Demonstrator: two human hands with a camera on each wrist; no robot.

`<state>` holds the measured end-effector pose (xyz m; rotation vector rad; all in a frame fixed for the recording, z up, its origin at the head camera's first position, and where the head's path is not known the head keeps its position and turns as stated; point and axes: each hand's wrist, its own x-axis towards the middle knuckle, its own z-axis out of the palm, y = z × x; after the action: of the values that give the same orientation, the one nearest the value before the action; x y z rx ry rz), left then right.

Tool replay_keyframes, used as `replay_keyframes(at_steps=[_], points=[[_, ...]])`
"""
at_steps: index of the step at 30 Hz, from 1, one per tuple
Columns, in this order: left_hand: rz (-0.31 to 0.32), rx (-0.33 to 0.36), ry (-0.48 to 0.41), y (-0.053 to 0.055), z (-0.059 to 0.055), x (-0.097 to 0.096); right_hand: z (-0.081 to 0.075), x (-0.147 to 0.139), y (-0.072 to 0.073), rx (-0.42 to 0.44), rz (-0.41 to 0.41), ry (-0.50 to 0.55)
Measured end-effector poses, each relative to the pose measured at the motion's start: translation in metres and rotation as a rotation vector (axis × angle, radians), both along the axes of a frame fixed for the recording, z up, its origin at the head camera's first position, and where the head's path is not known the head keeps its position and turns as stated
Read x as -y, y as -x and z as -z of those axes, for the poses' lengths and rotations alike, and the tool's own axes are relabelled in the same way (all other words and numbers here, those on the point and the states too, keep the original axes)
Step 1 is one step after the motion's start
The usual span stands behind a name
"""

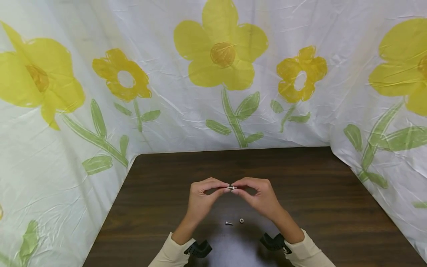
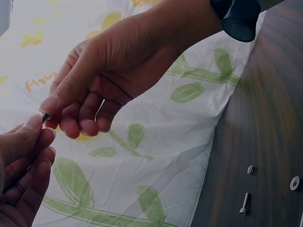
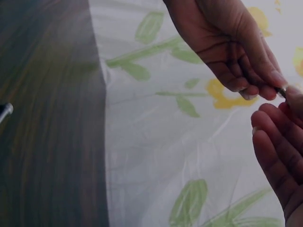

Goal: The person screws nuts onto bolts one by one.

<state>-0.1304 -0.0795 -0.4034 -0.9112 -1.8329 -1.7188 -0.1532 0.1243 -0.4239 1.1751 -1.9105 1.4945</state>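
Above the table, my left hand [image 1: 204,198] and right hand [image 1: 261,196] meet fingertip to fingertip. Between them lies a small silver bolt [image 1: 232,188], roughly level, with thumb and forefinger of each hand pinching an end. Fingertips cover most of it, and I cannot tell whether a nut sits on it. In the left wrist view a short dark stretch of the bolt [image 2: 45,117] shows between the thumbs. The other fingers of both hands curl loosely below. Closer to me on the table lie a second bolt [image 1: 229,223] and a small round nut [image 1: 241,221].
The dark wooden table [image 1: 160,207] spreads under both arms. In the left wrist view, a second ring-shaped metal piece [image 2: 296,183] lies near the loose bolt and nut. A white flowered sheet [image 1: 180,122] hangs behind and beside the table. Each wrist carries a black strapped device [image 1: 200,249].
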Motion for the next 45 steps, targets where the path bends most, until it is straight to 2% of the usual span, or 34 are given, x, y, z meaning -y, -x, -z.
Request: replay_keyframes(at_steps=[4,12,18,22,30,33,37,45], points=[[0.001,-0.006,-0.002,0.000,0.001,0.000,0.002,-0.001,0.001,0.018,0.024,-0.029],[0.005,-0.015,0.009,0.013,0.021,0.000,0.004,0.001,0.000,0.053,0.053,-0.051],[0.005,-0.015,0.014,0.016,0.026,0.001,0.002,0.001,-0.001,0.071,0.085,-0.071],[-0.020,-0.004,0.016,0.013,0.023,0.001,0.000,-0.001,-0.002,0.060,0.083,-0.064],[-0.035,0.000,0.015,0.003,0.003,0.000,-0.001,0.000,0.001,-0.081,0.042,0.021],[-0.026,-0.006,0.014,0.001,0.000,0.000,-0.002,0.000,0.002,-0.115,0.035,0.030],[-0.014,-0.009,0.011,0.001,0.000,0.000,-0.001,0.000,0.002,-0.113,0.024,0.017],[-0.005,-0.005,0.007,0.000,0.001,0.000,0.002,0.001,0.001,-0.045,0.041,-0.023]])
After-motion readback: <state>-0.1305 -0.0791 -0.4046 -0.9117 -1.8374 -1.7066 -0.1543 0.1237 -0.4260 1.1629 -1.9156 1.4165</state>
